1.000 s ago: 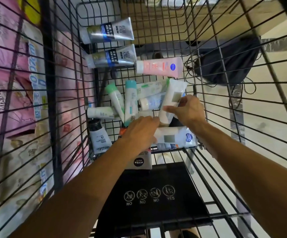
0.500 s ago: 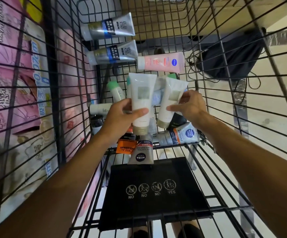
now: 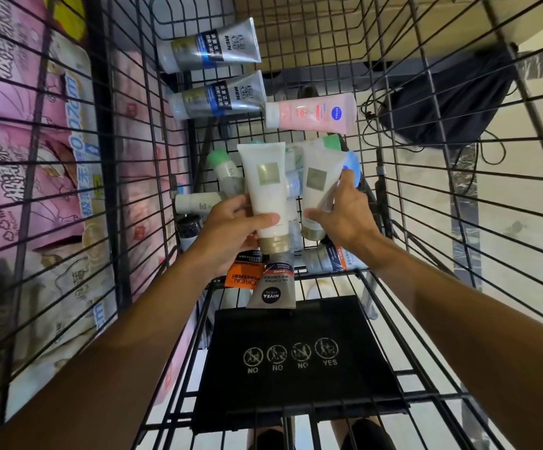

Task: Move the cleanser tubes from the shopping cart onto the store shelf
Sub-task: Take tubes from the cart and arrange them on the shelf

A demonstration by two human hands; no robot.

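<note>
Now, left tube: a white cleanser tube with a gold cap (image 3: pixel 265 193) is held above the cart's basket, cap end toward the person.
Left hand: the left hand (image 3: pixel 231 227) is wrapped round the lower part of that tube, thumb across its front.
Right tube: a second white tube (image 3: pixel 317 186) of the same kind stands just beside the first, also cap end toward the person.
Right hand: the right hand (image 3: pixel 344 216) is clenched on it, fingers curled over the right side of the tube.
Loose tubes, far end: two silver "MEN" tubes (image 3: pixel 213 48) lie one behind the other near the far left corner of the shopping cart (image 3: pixel 426 190); a pink tube (image 3: pixel 312 113) lies to their right.
Loose tubes, middle: green-capped and white tubes (image 3: pixel 226 170) are heaped below the held pair, partly hidden by them.
Loose tubes, near edge: an orange tube (image 3: pixel 242 276) and a grey NIVEA MEN tube (image 3: pixel 271 287) lie at the basket's near edge, touching each other.
Seat flap: a black panel (image 3: pixel 296 362) with four round signs lies nearest the person.
Outside, left: pink packages (image 3: pixel 20 141) show through the cart's left wall.
Outside, right: a black bag (image 3: pixel 448 99) with cables lies on the floor beyond the right wall.
</note>
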